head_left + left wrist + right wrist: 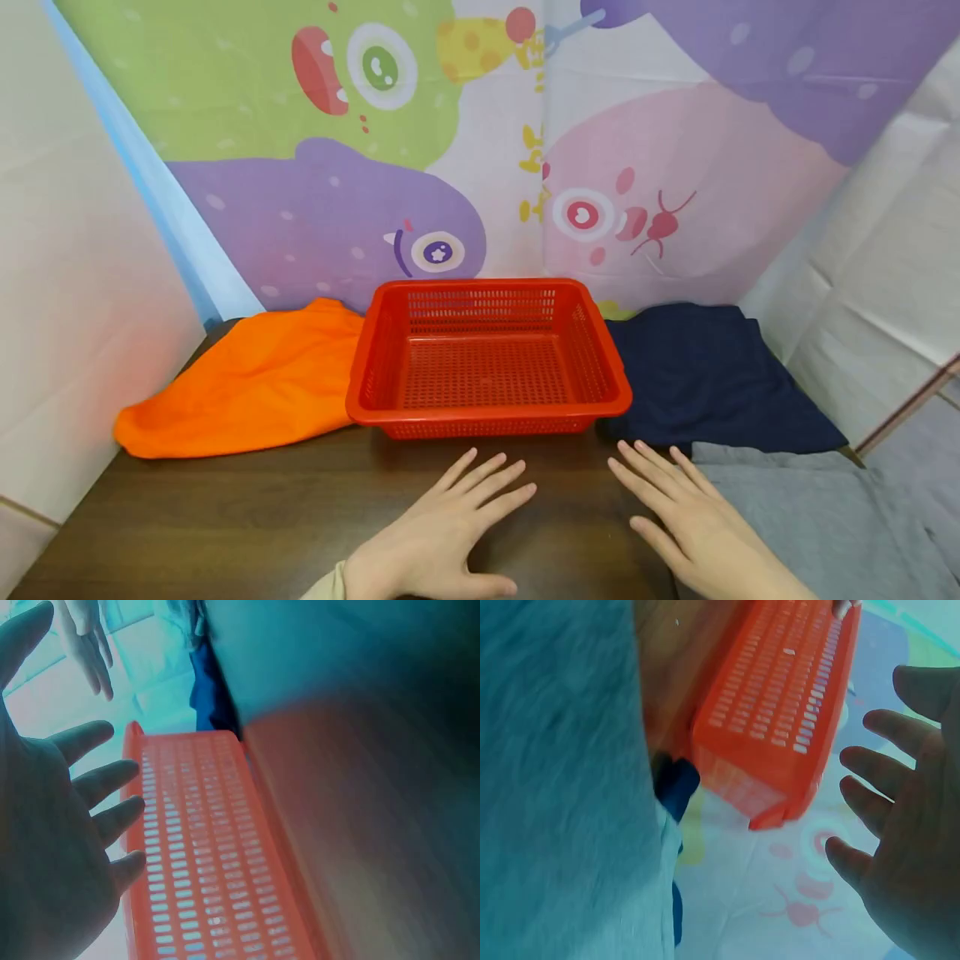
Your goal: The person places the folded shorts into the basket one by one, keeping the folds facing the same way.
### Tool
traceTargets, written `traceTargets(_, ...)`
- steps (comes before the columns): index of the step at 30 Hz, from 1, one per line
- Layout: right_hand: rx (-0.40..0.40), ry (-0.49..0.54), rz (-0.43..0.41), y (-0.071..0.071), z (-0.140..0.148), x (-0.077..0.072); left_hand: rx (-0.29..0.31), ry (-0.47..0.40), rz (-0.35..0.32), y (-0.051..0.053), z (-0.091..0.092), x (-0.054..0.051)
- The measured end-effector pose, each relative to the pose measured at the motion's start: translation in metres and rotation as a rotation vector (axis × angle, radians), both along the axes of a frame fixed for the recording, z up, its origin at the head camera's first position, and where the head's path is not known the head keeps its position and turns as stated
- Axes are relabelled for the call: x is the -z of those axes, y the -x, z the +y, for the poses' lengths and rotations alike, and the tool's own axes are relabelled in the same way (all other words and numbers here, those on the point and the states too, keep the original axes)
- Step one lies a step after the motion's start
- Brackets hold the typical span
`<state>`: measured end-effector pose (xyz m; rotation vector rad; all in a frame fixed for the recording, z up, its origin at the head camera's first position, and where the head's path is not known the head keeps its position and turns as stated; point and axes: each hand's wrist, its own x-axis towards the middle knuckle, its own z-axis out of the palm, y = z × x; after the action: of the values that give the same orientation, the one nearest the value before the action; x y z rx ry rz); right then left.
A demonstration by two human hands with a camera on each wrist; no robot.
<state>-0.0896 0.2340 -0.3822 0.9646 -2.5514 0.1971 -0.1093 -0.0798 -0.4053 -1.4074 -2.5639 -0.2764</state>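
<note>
Backdrop cloth [502, 150] fills the far side, printed with cartoon monsters: green and purple on the left, pink and another purple on the right. White sheeting [75, 250] closes off the left side; more of the same on the right.

Dark wood-grain table [247, 525] below, running from the near edge back to the backdrop.

Red basket [487, 412] at the far middle of the table, upright, long side toward the person. Plastic, slotted walls, perforated floor in plain sight from above.

Orange cloth [262, 383] just left of the basket, lying loose, its right end up against the basket's left wall. Grey cloth [825, 517] at the near right, spread fairly flat. Navy cloth [705, 375] right of the basket, at the far right; its near edge meets the grey cloth.

Two bare hands on the near side of the basket, well apart from each other. Left hand [446, 529]: palm down, fingers spread wide, thumb out to the right, fingertips pointing at the basket and short of its near wall. Right hand [690, 521]: fingers extended, thumb held away, fingertips near the navy cloth, wrist over the grey one. Whether it touches the grey cloth, cannot tell.

Pale sleeve cuff [330, 583] at the left wrist.
</note>
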Motion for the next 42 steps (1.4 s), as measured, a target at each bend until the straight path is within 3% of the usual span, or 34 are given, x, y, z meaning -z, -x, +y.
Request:
traceTargets(6,0.063,-0.013,0.017,-0.003,0.017,-0.004,0.032,0.043,-0.018,-0.002,0.009,-0.001)
traceTargets(13,0.212,-0.011,-0.092,-0.012,0.04,-0.003,0.094,0.073,-0.027,-0.002,0.026,-0.001)
traceTargets(22,0.272,0.006,-0.087,-0.013,0.066,0.002,0.125,0.1,-0.031,-0.001,0.042,-0.005)
traceTargets(27,0.338,0.02,-0.129,-0.014,0.081,0.007,0.146,0.124,-0.044,-0.001,0.05,-0.006)
traceTargets(32,0.437,0.014,-0.175,-0.014,0.095,0.015,0.171,0.154,-0.112,0.002,0.057,-0.006)
traceTargets(42,0.49,0.048,-0.174,-0.011,0.11,0.022,0.174,0.21,-0.207,0.005,0.075,-0.005)
